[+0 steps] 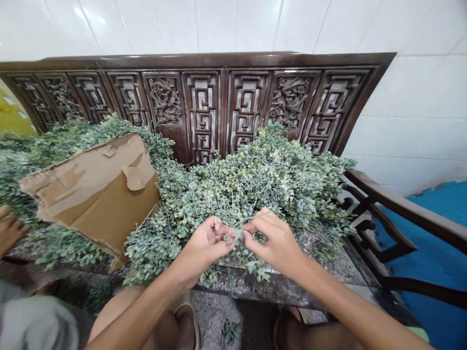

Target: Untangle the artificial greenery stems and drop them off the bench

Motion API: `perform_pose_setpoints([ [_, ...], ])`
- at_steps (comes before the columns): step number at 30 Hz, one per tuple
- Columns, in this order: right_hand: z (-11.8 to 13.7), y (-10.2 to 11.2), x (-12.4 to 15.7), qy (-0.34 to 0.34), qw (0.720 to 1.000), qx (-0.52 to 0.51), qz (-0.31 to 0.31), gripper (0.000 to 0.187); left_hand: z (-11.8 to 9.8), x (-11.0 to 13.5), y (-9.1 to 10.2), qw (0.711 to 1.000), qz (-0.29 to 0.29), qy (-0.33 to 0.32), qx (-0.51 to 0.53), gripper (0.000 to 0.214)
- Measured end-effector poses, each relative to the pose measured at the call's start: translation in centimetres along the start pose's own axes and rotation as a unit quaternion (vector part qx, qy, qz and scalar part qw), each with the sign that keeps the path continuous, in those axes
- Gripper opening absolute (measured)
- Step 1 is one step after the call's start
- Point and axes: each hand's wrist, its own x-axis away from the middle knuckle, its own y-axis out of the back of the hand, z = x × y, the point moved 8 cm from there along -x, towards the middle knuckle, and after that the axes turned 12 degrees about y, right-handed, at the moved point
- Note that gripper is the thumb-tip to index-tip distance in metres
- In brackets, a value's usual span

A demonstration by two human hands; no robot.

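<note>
- Your fingertips (233, 234) meet over a small knot of thin stems (237, 238) at the near edge of the leafy vines (233, 194), just right of the middle of the pile.
- Your left hand (206, 243) is narrow and curled, pinching those stems between thumb and fingers.
- Your right hand (273, 238) comes in from the right, equally narrow, with thumb and fingers closed on the same spot. The fingers hide exactly how much each hand holds.
- The step in hand looks like teasing a few wiry stems apart. The knot seems to call for small, slow pulls with the fingertips, since the strands are fine and tangled.
- The vines form a dense, springy heap of tiny rounded leaves, dusty green with paler edges. Some strands trail over the near edge.
- The vines rest on a speckled stone bench seat (299, 287), which has a dark wooden frame.
- A torn cardboard sheet (98, 194) lies tilted on the vines to the left, its brown layers peeling and its edges ragged.
- Behind the pile rises a dark carved wooden bench back (197, 97), glossy, with square key patterns and panels of birds and flowers.
- A curved wooden armrest (386, 204) runs along the right, with a blue floor mat (430, 243) beyond it.
- White glazed wall tiles (419, 82) fill the far side.
- At the far left edge, another person's hand (8, 228) rests near the vines, with grey cloth (36, 321) below it.
</note>
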Motion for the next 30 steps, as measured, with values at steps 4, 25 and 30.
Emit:
perform_pose_setpoints([
  [4,0.3,-0.1,0.1,0.009,1.000,0.011,0.015,0.011,0.4,-0.2,0.5,0.999,-0.042,0.004,0.000,0.039],
  [25,1.6,-2.0,0.0,0.093,0.984,0.095,0.115,0.019,1.6,-1.3,1.5,0.991,-0.134,0.001,0.010,0.023],
  [30,1.5,-2.7,0.5,0.108,0.981,0.092,0.135,0.019,1.8,-1.4,1.4,0.992,-0.125,0.006,0.029,0.035],
])
